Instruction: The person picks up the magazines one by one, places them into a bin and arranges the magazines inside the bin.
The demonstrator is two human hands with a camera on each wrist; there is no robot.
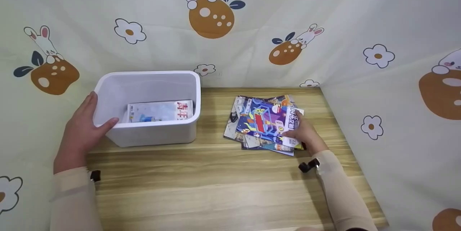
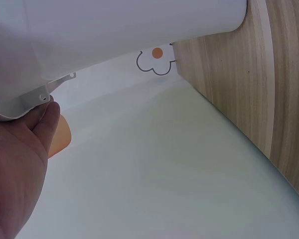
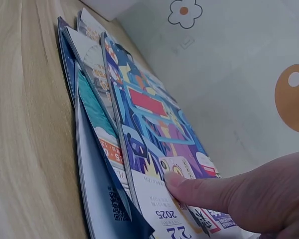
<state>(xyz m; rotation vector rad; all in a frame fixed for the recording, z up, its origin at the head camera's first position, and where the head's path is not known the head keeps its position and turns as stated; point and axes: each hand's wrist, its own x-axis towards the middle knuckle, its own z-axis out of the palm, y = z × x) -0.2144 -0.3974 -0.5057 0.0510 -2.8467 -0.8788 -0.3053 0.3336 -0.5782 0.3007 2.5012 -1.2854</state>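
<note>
- Purple and blue fill the cover of the top magazine point(image 1: 263, 119), which lies on a fanned pile of other magazines point(image 1: 231, 128) at the right of the wooden table point(image 1: 201, 188).
- To take hold well, the right hand point(image 1: 309, 134) would do best to get its fingers under that one cover's right edge and press the thumb flat; a loose pinch could drag the magazines beneath or crease the paper.
- Right now its thumb rests on the cover, spread from the forefinger; whether any fingers are tucked underneath, I cannot tell.
- On the other side, the left hand point(image 1: 81, 126) grips the white tub point(image 1: 155, 135) at its near left corner, thumb at the rim and fingers outside; a light, steady hold should be enough.
- A pale magazine point(image 1: 158, 111) with red lettering lies inside the tub.
- As for looks, the top cover has a red panel amid the drawing and a white strip down its right side, with "2025" and a large "22" readable in the right wrist view.
</note>
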